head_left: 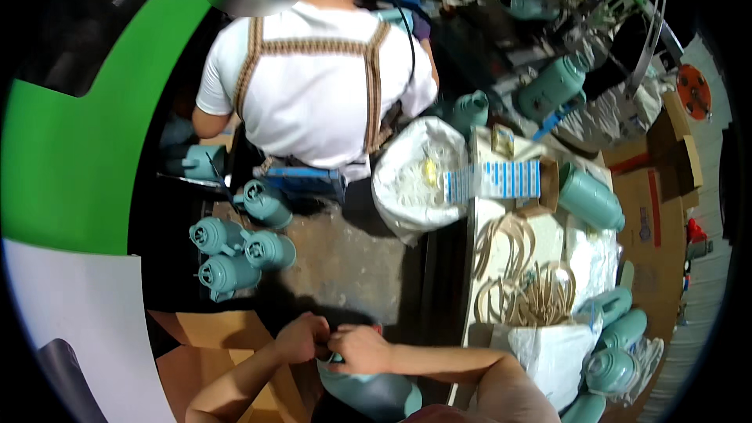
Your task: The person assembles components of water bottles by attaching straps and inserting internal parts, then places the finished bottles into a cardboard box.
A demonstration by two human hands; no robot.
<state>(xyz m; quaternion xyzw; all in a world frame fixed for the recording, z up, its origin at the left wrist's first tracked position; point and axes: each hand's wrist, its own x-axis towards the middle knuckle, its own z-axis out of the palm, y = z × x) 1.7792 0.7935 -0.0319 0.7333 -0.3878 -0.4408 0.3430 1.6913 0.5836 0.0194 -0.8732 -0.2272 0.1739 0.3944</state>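
Note:
A teal vacuum jug (376, 394) lies tilted against me at the bottom centre, its wide end toward the lower right. Both hands meet at its narrower top end. My left hand (301, 338) is closed, fingers curled in at the left side of that end; what they grip is hidden. Over the top lies my right hand (360, 349), with its fingers bent around the jug's teal top part. A small red spot shows just behind the right hand, too little to name.
Several teal jugs (270, 250) stand on the floor ahead left. An open cardboard box (219, 330) is beside my left arm. Ahead sits a co-worker (313, 86) in white, near a white sack (415, 223). The right-hand table (484, 215) bears beige loops (540, 298), a blue-white box (509, 178) and jugs.

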